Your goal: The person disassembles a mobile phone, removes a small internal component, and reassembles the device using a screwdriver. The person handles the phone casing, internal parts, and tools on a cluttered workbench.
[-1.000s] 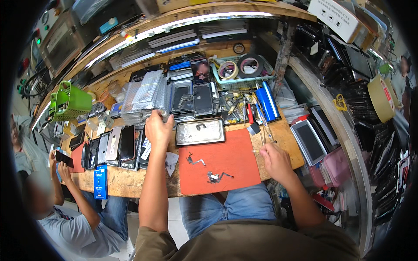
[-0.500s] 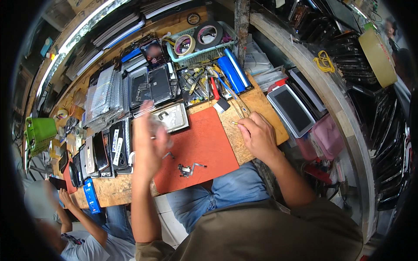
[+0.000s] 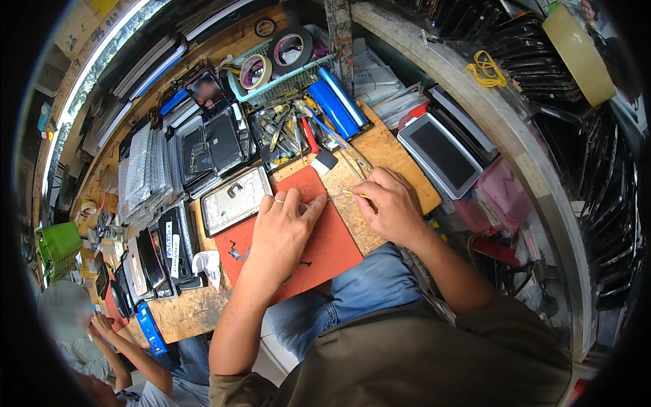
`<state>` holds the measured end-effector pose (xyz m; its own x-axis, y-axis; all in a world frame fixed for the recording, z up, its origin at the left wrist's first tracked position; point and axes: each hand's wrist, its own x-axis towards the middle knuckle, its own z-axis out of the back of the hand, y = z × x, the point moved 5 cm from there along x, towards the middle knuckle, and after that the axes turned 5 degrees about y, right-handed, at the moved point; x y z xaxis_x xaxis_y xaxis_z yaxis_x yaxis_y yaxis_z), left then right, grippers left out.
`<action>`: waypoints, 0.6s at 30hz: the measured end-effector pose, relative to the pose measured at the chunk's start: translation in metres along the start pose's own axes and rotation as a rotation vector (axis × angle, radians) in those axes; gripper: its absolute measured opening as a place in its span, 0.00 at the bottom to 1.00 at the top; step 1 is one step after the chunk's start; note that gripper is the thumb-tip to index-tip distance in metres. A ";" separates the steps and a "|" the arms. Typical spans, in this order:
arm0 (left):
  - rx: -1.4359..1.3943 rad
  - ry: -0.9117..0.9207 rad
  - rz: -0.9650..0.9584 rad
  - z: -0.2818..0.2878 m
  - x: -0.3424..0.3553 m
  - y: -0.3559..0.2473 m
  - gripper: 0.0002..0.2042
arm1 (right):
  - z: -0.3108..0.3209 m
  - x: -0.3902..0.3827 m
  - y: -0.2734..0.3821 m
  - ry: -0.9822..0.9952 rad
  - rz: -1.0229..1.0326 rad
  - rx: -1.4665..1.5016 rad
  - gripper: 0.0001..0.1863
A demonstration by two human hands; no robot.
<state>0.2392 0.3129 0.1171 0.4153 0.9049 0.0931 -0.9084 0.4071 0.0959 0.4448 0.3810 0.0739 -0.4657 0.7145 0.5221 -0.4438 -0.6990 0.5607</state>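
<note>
My left hand point(image 3: 281, 224), a ring on one finger, is over the red-orange mat point(image 3: 332, 251). Its fingers are bent, with thumb and fingertips close together near the mat's right edge; whatever they hold is too small or hidden. In my closed right hand point(image 3: 393, 207) is a thin yellow tool point(image 3: 350, 192), its fine tip pointing at the left fingertips. A small flex cable piece point(image 3: 237, 252) lies on the mat, left of my left hand. A dark bit point(image 3: 306, 263) shows by the wrist; my left hand and forearm cover other parts.
Behind the mat lie a white metal-backed tablet shell point(image 3: 237, 199) and a tray of hand tools point(image 3: 281, 136). A basket with tape rolls point(image 3: 288, 80) stands farther back. Phones point(image 3: 154, 251) are stacked left, a white-framed tablet point(image 3: 441, 152) sits right. Another person's hands point(image 3: 103, 325) appear far left.
My left hand came down from a blurred raised position onto the mat, over the small part there. Its fingers now meet the yellow tool's tip. The view has shifted slightly.
</note>
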 end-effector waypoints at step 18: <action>-0.114 -0.004 0.058 0.000 -0.007 0.001 0.28 | 0.000 0.000 0.005 0.006 0.057 -0.114 0.06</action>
<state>0.2349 0.3070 0.1169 0.3621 0.9269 0.0987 -0.9303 0.3660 -0.0235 0.4429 0.3769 0.0769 -0.4974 0.6732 0.5471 -0.5001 -0.7379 0.4533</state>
